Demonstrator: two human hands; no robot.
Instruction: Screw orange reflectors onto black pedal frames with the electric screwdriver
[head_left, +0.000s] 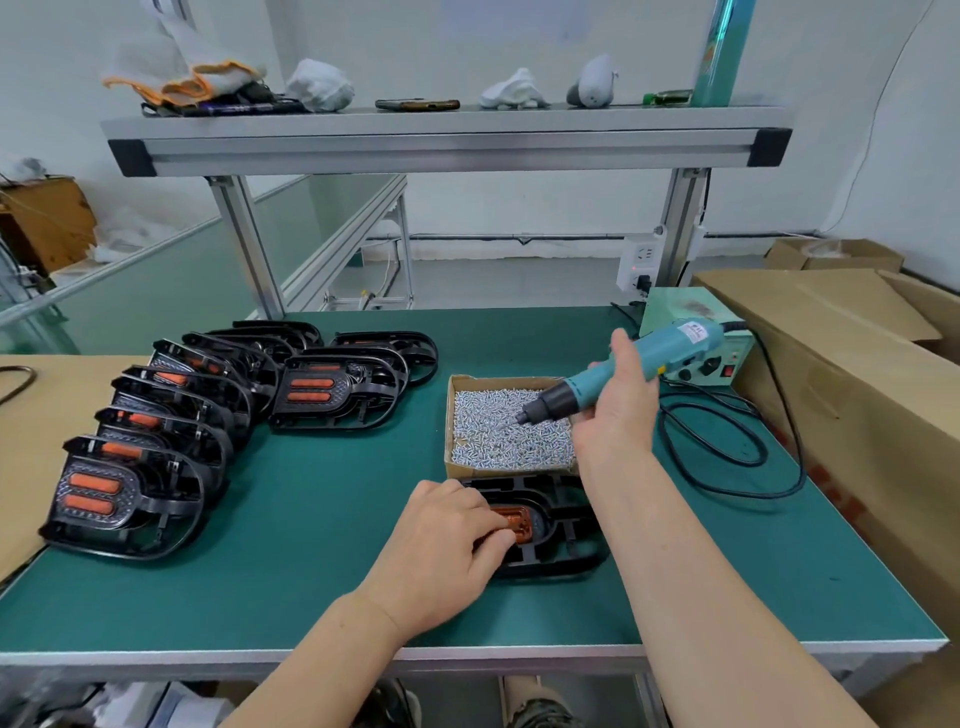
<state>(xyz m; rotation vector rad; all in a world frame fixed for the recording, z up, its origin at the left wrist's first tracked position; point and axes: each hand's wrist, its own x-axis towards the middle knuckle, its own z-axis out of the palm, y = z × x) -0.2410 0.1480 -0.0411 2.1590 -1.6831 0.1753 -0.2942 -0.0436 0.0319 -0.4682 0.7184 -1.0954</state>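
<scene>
While right hand (618, 410) grips electric screwdriver (654, 358) round body, fingers wrapped closed, bit tip sits low over screws (498, 441) in cardboard box (451, 415); contact with screws not discernible. Left hand (447, 545): fingers curled, thumb and fingertips pinching left end of orange reflector (519, 522). Reflector seated at centre of black pedal frame (566, 551), flat on green bench (322, 519), touching near side of box; right end exposed beyond fingertips. Assembled pedals (171, 415) lined up well to left.
</scene>
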